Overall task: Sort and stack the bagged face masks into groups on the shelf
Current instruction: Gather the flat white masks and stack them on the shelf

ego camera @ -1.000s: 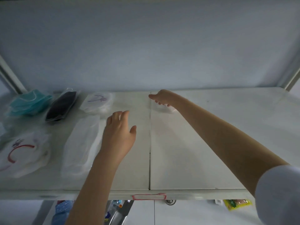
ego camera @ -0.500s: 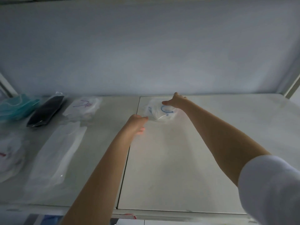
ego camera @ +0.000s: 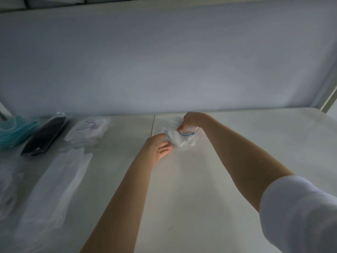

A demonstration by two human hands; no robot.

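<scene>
Two hands were on one bagged mask (ego camera: 179, 139), a white mask with blue straps inside a clear bag. It sat towards the back of the shelf (ego camera: 191, 189), just right of the seam (ego camera: 152, 125) that split the white surface into two panels. The left hand (ego camera: 158, 146) met the bag's near left edge, with its fingers curled in against the plastic and gripping it. The right hand (ego camera: 193, 121) came down on the far side, fingertips pointing downward and pinching the plastic close to a blue strap. Whether the bag rested fully on the surface or was partly raised could not be told.

Both forearms were bare, and a white sleeve (ego camera: 299, 212) covered the right arm above the elbow at the lower right.

Well apart to the left, three more bags lay in a row along the back of the shelf. Nearest the seam was a purple-strapped white mask (ego camera: 89, 129), then a black mask (ego camera: 43, 136), then a bundle of teal masks (ego camera: 12, 131) at the frame's edge. In front of that row lay a long clear bag (ego camera: 60, 178) with something white in it, running towards the shelf's front. Another pale bag (ego camera: 7, 179) beside it was too blurred to read.

Behind everything stood a plain grey-blue back wall (ego camera: 164, 61), and a white upright post (ego camera: 329, 98) rose at the far right corner.
</scene>
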